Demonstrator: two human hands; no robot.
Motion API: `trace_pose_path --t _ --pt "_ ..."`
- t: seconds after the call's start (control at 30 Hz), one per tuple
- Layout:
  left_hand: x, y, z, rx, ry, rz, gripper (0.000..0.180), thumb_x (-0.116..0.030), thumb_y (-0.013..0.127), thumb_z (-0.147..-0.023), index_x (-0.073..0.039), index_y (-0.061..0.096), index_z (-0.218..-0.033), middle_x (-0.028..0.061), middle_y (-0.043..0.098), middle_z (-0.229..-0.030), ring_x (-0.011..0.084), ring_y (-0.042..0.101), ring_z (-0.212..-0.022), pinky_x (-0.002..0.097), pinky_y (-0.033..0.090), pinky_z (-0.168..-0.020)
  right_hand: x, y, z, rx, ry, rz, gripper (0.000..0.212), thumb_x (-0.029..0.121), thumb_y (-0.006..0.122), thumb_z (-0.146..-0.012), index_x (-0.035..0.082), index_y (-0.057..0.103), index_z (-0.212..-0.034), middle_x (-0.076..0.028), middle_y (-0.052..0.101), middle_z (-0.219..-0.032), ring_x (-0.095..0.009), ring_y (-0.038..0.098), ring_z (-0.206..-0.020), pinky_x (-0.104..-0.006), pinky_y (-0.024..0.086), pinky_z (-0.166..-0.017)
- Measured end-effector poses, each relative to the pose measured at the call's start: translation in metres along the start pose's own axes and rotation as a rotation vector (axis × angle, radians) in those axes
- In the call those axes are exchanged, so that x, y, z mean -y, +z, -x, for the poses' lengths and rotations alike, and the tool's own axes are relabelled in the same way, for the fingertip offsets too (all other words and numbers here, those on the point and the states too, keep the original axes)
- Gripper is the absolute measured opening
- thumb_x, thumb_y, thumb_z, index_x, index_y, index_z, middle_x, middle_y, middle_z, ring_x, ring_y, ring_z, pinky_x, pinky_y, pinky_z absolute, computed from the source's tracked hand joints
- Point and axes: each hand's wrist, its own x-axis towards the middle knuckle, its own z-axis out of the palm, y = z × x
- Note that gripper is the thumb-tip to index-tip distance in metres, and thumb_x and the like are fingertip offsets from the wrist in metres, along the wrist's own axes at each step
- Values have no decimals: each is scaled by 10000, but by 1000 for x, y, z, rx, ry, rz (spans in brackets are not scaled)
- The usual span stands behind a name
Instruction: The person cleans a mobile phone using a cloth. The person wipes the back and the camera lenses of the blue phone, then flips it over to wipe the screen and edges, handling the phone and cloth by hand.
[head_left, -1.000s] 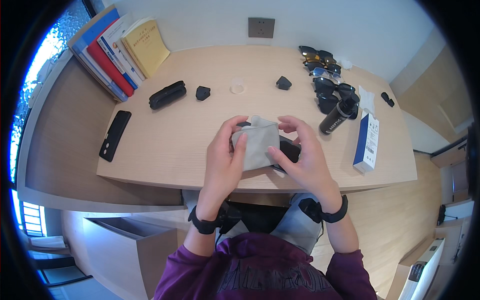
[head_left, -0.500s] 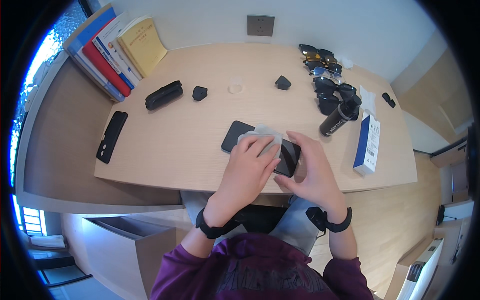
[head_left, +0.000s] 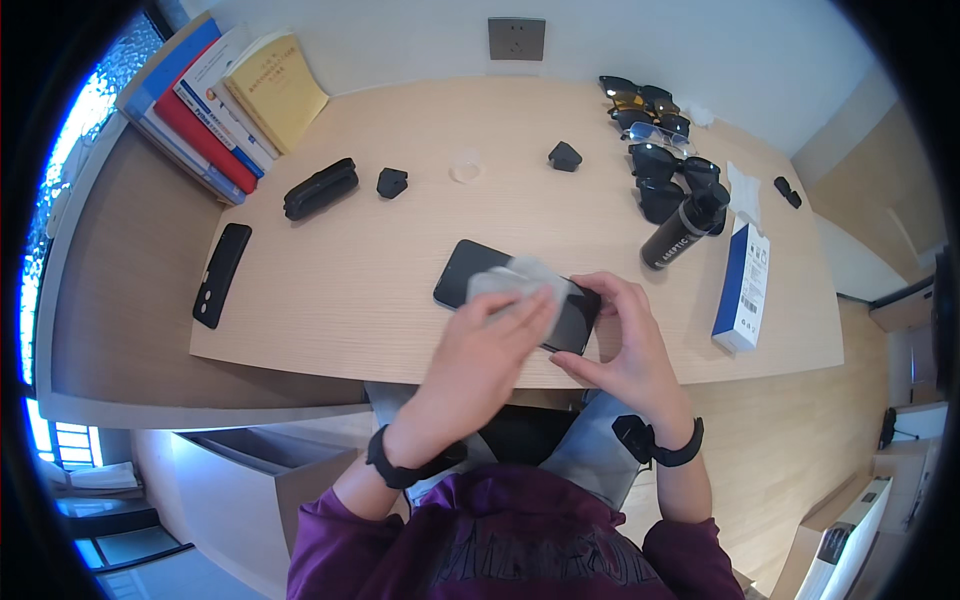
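A black smartphone (head_left: pixel 577 322) lies on the desk (head_left: pixel 340 295) near its front edge, long side slanting down to the right. My left hand (head_left: pixel 478 348), slightly blurred, presses a thin pale grey cloth (head_left: pixel 512 277) onto the middle of the phone's dark glossy face. Part of that face is hidden under the cloth and fingers. At the phone's right end my right hand (head_left: pixel 637 343) closes round it, thumb at the near corner and fingers at the far one.
A black phone case (head_left: pixel 222 275) and a black glasses case (head_left: pixel 321 189) lie to the left, below books (head_left: pixel 270 92). Two dark blocks (head_left: pixel 392 182) and a clear ring (head_left: pixel 464 168) sit farther back. Several sunglasses (head_left: pixel 660 165), a black spray bottle (head_left: pixel 684 228) and a blue-white box (head_left: pixel 741 290) are right.
My left hand and the cloth have shifted slightly left and toward me across the phone. My right hand has closed in from beside the phone onto its right end.
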Motion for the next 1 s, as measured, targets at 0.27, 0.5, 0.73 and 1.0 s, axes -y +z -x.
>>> trace_pose_path --t 0.27,0.5,0.73,1.0 --pt "38 -14 10 -188 -227 -102 518 15 616 -902 -79 606 -1411 78 601 -1461 356 542 -1199 403 453 -1036 -1 1 1 -44 -14 -22 684 165 914 -693 33 526 -1240 -127 605 -1314 -287 526 -1159 -373 499 -967" --pt "-11 19 7 -103 15 -79 565 19 618 -833 -56 605 -1393 99 612 -1432 347 548 -1256 456 459 -1037 -1 3 0 -53 -40 -18 664 159 914 -686 44 526 -1213 -128 614 -1306 -289 530 -1142 -379 505 -944" --pt "12 1 8 -111 -80 -61 590 63 620 -822 -106 623 -1387 85 612 -1440 340 556 -1260 444 459 -1052 -9 5 2 -77 -84 -14 656 155 915 -687 46 515 -1195 -131 614 -1255 -289 542 -1116 -370 507 -931" --pt "-6 19 -2 -135 -106 16 537 79 609 -864 -55 625 -1385 89 630 -1412 355 521 -1268 420 443 -1083 -10 8 3 -88 -47 -87 663 139 925 -672 45 511 -1182 -130 603 -1235 -286 554 -1096 -364 512 -911"
